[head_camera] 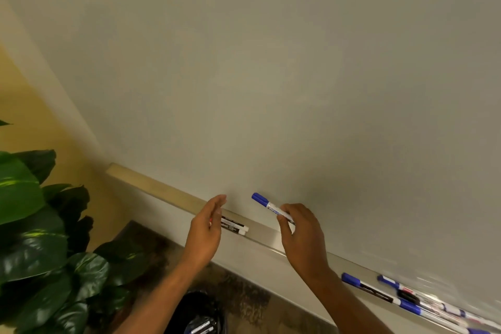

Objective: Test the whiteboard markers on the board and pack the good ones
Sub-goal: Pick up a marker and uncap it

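Note:
My right hand [299, 236] pinches a white marker with a blue cap [267, 205], its capped end pointing up and left in front of the blank whiteboard [271, 76]. My left hand [207, 228] hovers open just to the left of it, fingers straight, a little above the marker tray [260, 232]. Two black-banded markers [234, 225] lie on the tray behind my left hand, and a bit of red shows at its edge. Several more markers [406, 297], blue-capped and black, lie on the tray at the lower right.
A black bag [199, 314] with markers inside sits on the floor below my arms. A large green leafy plant [40, 230] fills the left side. A wooden strip [151, 188] runs along the board's lower left edge by the yellow wall.

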Available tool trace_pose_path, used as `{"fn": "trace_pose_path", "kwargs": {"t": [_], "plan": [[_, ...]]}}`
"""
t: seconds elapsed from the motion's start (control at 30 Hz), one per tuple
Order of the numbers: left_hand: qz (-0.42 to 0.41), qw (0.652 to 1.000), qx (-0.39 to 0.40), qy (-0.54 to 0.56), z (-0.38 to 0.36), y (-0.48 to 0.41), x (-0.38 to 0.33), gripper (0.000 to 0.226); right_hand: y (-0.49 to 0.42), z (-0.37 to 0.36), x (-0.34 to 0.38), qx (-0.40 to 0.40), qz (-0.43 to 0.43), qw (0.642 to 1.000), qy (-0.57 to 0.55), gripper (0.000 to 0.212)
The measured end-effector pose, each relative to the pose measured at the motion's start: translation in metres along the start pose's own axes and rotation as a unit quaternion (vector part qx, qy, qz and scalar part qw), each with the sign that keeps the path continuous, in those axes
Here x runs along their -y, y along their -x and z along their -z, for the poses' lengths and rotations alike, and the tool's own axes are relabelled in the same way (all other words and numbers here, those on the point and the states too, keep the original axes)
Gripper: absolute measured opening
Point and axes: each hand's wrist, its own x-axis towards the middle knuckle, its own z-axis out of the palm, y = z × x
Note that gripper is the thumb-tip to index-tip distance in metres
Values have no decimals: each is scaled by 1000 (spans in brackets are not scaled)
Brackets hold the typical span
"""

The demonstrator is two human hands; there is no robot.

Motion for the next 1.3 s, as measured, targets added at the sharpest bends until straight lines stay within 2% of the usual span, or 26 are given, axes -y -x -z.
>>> {"fn": "trace_pose_path", "kwargs": {"t": [0.17, 0.33, 0.53, 0.63, 0.7, 0.77, 0.83, 0.93, 1.1, 1.2, 1.3], "plan": [[-13, 993, 22, -118, -4, 2, 64, 41, -11, -56, -17, 5, 3, 999, 45, 22], [-76, 966, 61, -241, -13, -10, 118, 54, -21, -107, -31, 41, 2, 995, 93, 19], [-111, 933, 120, -321, -31, -25, 140, 64, -29, -156, -42, 94, 10, 984, 149, 22], [-94, 916, 152, -359, -40, -32, 137, 66, -31, -175, -50, 122, 21, 977, 176, 28], [-101, 921, 140, -349, -49, -39, 148, 76, -31, -185, -53, 143, 31, 969, 198, 37], [-132, 923, 115, -342, -55, -47, 164, 99, -32, -193, -56, 158, 42, 962, 217, 46], [-147, 916, 133, -350, -57, -53, 172, 111, -33, -201, -60, 155, 61, 960, 226, 48], [-173, 909, 144, -351, -56, -64, 175, 104, -34, -208, -65, 151, 88, 960, 221, 41], [-141, 888, 174, -401, -50, -76, 170, 81, -35, -214, -68, 156, 94, 954, 238, 45], [-121, 869, 201, -435, -46, -80, 160, 79, -33, -216, -73, 152, 101, 953, 241, 48], [-116, 869, 198, -439, -47, -79, 160, 77, -32, -215, -75, 152, 106, 954, 237, 52]]}}
